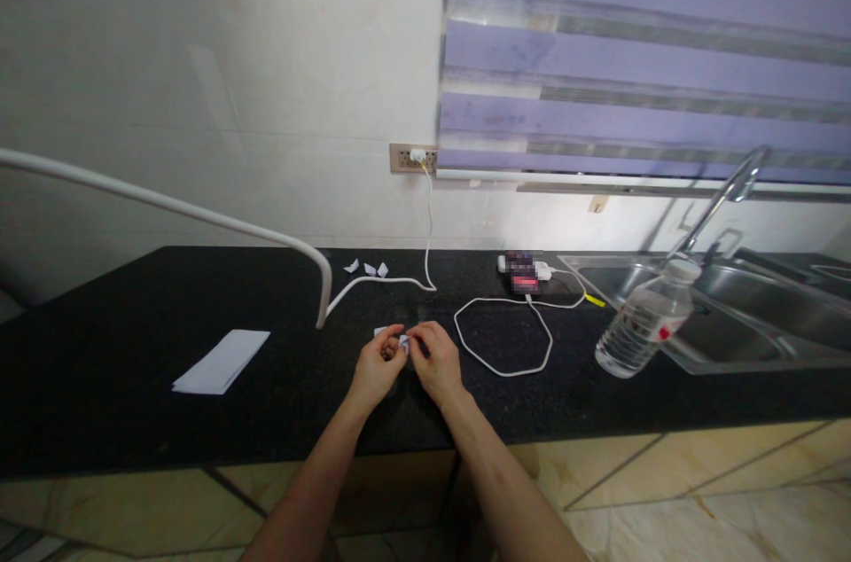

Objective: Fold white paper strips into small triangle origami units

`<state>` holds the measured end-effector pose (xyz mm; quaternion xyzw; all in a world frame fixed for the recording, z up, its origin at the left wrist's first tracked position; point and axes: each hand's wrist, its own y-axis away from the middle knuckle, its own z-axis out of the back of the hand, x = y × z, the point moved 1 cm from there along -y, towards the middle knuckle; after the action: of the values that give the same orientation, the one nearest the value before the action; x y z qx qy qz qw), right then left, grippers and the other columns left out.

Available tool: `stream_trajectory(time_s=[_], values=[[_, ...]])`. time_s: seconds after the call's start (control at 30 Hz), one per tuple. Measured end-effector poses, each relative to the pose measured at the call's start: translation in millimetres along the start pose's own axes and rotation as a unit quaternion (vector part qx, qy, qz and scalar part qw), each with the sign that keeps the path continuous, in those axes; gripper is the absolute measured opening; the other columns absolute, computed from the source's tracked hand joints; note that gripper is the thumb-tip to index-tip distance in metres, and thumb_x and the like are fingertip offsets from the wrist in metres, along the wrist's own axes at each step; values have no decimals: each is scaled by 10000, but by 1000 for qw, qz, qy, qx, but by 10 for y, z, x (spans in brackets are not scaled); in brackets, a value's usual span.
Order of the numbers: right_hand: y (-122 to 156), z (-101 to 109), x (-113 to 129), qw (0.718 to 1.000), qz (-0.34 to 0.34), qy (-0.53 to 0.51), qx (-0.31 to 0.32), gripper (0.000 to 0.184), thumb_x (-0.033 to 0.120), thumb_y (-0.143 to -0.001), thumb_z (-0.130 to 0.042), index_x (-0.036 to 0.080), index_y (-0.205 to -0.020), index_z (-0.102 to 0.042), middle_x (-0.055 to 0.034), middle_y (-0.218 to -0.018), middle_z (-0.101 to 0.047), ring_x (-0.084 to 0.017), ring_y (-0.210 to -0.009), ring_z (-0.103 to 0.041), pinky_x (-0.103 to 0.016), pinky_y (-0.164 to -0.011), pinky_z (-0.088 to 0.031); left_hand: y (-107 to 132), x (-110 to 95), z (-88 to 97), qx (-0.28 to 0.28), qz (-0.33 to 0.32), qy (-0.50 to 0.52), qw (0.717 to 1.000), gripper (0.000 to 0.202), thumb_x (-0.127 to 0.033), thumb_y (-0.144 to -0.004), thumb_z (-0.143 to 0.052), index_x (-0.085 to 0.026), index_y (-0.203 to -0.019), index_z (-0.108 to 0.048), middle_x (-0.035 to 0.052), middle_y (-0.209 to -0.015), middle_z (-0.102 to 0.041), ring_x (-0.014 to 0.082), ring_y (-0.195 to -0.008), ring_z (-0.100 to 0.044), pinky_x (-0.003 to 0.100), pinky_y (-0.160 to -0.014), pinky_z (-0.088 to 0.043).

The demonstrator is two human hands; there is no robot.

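Note:
Over the front middle of the black countertop (299, 429), my left hand (378, 367) and my right hand (437, 360) meet at the fingertips. Between them is a small piece of white paper (403, 341), pinched by the fingers of both hands. Its exact folds are too small to make out, and fingers cover part of it. Another white edge shows just behind my left fingers. Farther back lie several small folded paper pieces (370, 269). To the left rests a stack of white paper strips (222, 362).
A white cable (505, 374) loops on the counter at right, by a phone-like device (524, 271) with a blurred screen. A water bottle (644, 318) stands near the steel sink (737, 331) and faucet (724, 194). A thick white bent arm (166, 201) reaches in from the left.

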<state>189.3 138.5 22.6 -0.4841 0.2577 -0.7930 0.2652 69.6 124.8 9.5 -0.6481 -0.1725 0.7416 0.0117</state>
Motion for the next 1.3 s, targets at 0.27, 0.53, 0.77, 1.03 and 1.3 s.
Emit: stream_trajectory(time_s=[0.27,0.53,0.77,1.03,1.3], values=[[-9,8,-29,999,-18,-44,-2,169,156,-784,-417,195,-824,-576,-44,-821,-541,-143,-766,-511,-250,-693,-418,10,-46,3,7,11,-7,1000,297,-261,-619,-596,-148,-893,-595,7,-699,-601,115,-637,-560,237,-629,-453],[1,-13,-46,994,-38,-100,8,111,132,-702,-464,195,-776,-517,-31,-867,-541,-125,-706,-508,-222,-584,-420,-6,-50,25,8,-1,41,999,290,-262,-637,-588,-154,-903,-555,32,-810,-623,133,-746,-592,269,-727,-462],[8,-32,-44,980,-87,-169,54,189,122,-662,-490,188,-836,-520,-6,-826,-566,-104,-638,-518,-207,-562,-417,0,-76,41,-5,-17,24,1000,201,-217,-633,-577,-167,-819,-518,-7,-754,-583,113,-709,-577,237,-692,-453],[-9,-26,-70,953,-149,-256,61,147,174,-713,-489,174,-854,-532,28,-646,-511,-89,-550,-486,-190,-518,-401,10,-73,36,10,-16,21,1000,196,-165,-642,-525,-170,-838,-513,-3,-772,-581,115,-720,-575,226,-666,-442],[-8,-29,-133,988,-62,-142,20,150,148,-732,-478,181,-837,-580,-16,-797,-558,-121,-700,-529,-229,-640,-434,-4,-60,69,-40,-60,-74,995,200,-157,-664,-498,-162,-849,-573,26,-839,-577,129,-764,-555,245,-686,-441]])
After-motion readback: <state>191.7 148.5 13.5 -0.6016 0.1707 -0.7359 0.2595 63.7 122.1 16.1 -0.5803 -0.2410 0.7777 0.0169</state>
